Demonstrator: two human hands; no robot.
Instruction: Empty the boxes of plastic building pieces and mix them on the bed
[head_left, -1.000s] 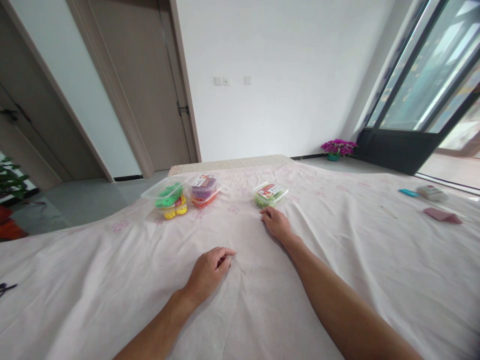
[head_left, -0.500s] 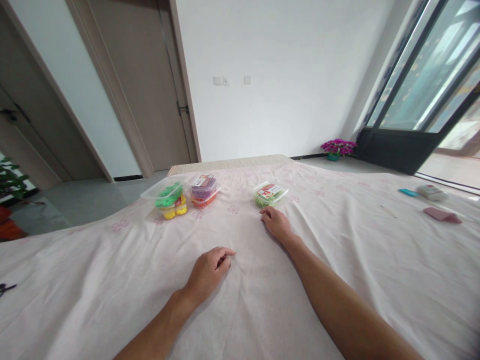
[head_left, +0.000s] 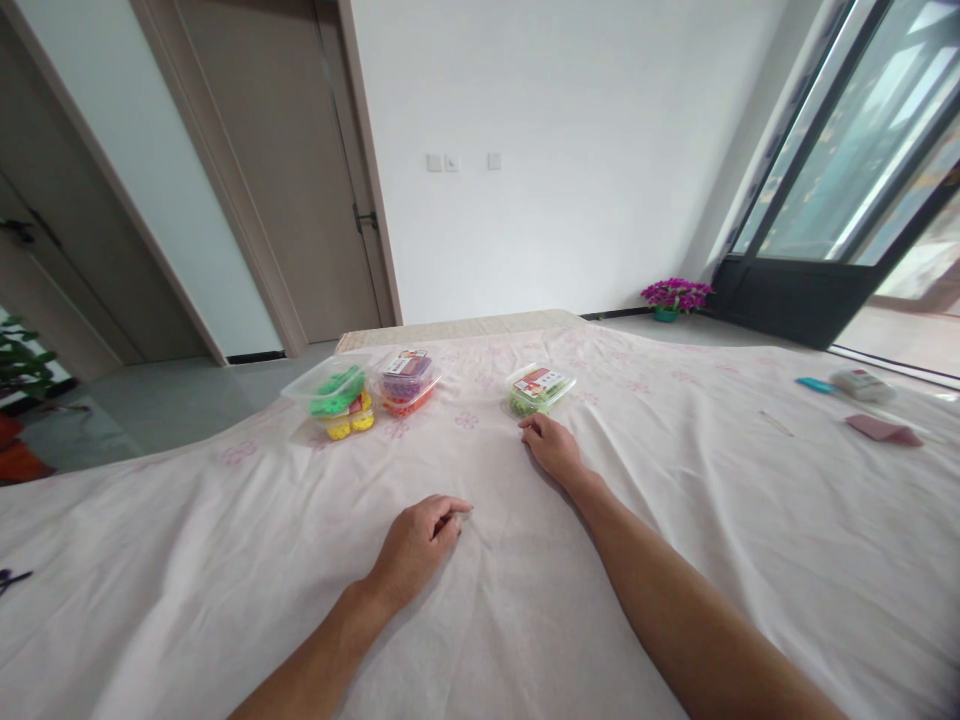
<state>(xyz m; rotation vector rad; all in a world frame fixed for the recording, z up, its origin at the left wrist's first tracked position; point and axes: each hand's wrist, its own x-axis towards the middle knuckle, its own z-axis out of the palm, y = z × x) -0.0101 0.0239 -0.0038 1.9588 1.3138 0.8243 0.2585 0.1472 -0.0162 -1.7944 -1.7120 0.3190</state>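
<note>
My left hand (head_left: 421, 535) rests on the pale pink cloth with its index finger stretched out, thumb apart and the other fingers curled. It is loosely open and holds nothing I can see. Farther forward, my right hand (head_left: 551, 445) lies loosely bent, a small gap between thumb and index finger, with nothing visible in it. Just beyond its knuckles sits a clear lidded plastic box (head_left: 539, 387) with a red and white label and light green pieces inside. Whether the fingers touch the box I cannot tell.
At the left stand a clear box with green pieces (head_left: 337, 390), yellow pieces (head_left: 350, 417) below them, and a labelled box of purple and orange-red pieces (head_left: 407, 382). A pink folded item (head_left: 885, 430), blue item (head_left: 816, 384) and whitish packet (head_left: 862, 385) lie right.
</note>
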